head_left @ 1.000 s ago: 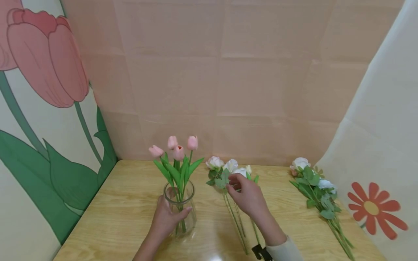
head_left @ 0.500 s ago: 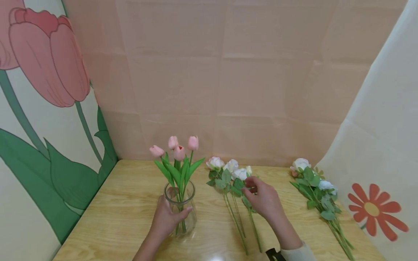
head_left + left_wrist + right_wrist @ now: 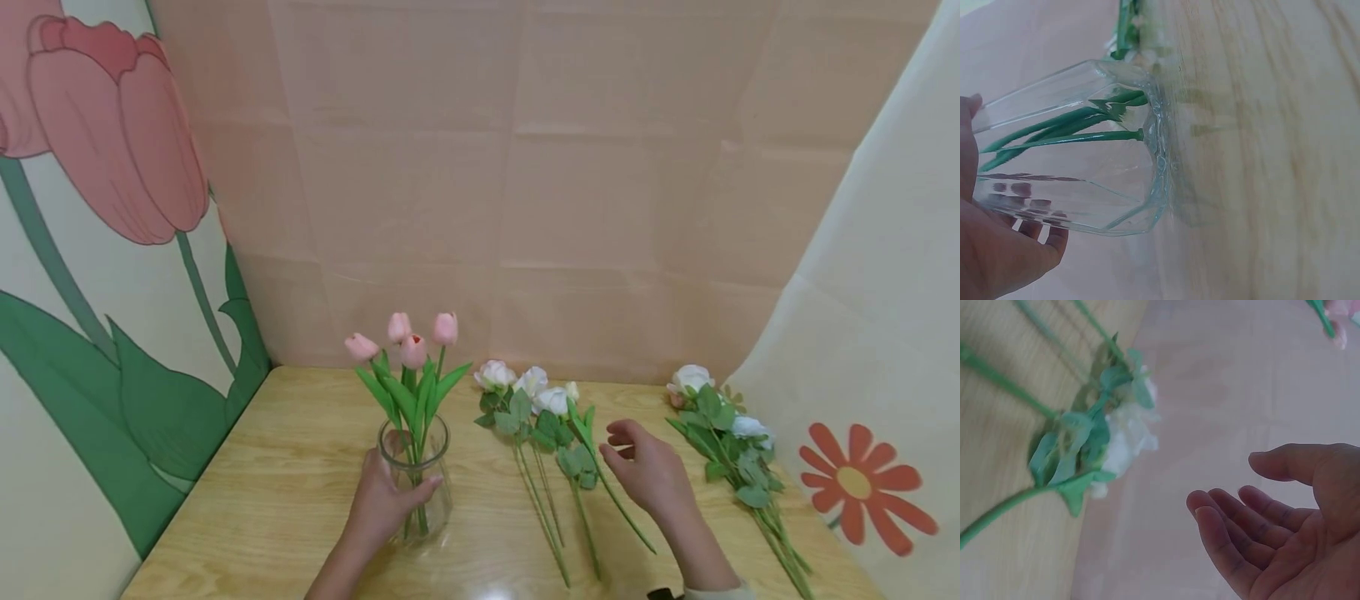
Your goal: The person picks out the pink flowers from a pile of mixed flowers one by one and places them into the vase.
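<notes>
My left hand (image 3: 390,496) grips the clear glass vase (image 3: 1104,212), its thumb across the near side and fingers curled behind. Several pink tulips (image 3: 413,352) with green leaves stand in the vase, and their stems (image 3: 1079,135) show through the glass. My right hand (image 3: 648,468) is above the table with loosely bent fingers, and its palm holds nothing in the right wrist view. Just left of it lies a green stem (image 3: 626,517) with long leaves and a pale bud. Beside that are white roses (image 3: 553,401) and a pale pink rose (image 3: 495,375) with leafy stems.
Another bunch of white and pale blue flowers (image 3: 731,433) lies at the right side of the wooden table (image 3: 300,467). A beige cloth backdrop (image 3: 480,183) hangs behind. Printed panels stand left (image 3: 112,142) and right (image 3: 885,350).
My right hand has moved right, away from the roses, uncovering the long-leaved stem. My left hand and the vase with tulips have stayed in place.
</notes>
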### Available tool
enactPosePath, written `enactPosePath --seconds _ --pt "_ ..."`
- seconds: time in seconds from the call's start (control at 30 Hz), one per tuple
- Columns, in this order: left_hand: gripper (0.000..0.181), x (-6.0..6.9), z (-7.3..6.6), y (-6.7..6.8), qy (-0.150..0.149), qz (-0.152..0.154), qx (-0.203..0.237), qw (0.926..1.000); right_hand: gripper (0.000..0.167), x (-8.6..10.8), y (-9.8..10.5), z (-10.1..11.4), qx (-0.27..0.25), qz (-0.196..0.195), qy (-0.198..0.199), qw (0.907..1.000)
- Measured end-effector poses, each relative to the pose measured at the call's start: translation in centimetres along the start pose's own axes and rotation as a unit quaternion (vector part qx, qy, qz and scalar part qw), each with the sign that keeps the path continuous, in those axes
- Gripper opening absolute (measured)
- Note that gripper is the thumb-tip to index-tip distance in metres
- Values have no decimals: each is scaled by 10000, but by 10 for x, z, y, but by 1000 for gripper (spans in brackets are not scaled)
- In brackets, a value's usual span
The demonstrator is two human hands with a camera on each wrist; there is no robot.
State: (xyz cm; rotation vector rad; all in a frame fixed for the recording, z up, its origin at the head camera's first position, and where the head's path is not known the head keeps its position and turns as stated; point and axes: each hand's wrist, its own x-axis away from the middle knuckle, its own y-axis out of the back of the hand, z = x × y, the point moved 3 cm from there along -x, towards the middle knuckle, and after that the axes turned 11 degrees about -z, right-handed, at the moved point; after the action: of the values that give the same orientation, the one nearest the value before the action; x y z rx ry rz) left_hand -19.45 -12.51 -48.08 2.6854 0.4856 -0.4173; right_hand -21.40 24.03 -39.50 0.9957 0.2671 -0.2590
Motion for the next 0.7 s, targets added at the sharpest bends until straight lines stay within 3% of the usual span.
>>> enactPosePath --seconds 0.7 --pt "83 -1 1 1 15 -14 -118 9999 50 -1 28 -88 741 396 -456 9954"
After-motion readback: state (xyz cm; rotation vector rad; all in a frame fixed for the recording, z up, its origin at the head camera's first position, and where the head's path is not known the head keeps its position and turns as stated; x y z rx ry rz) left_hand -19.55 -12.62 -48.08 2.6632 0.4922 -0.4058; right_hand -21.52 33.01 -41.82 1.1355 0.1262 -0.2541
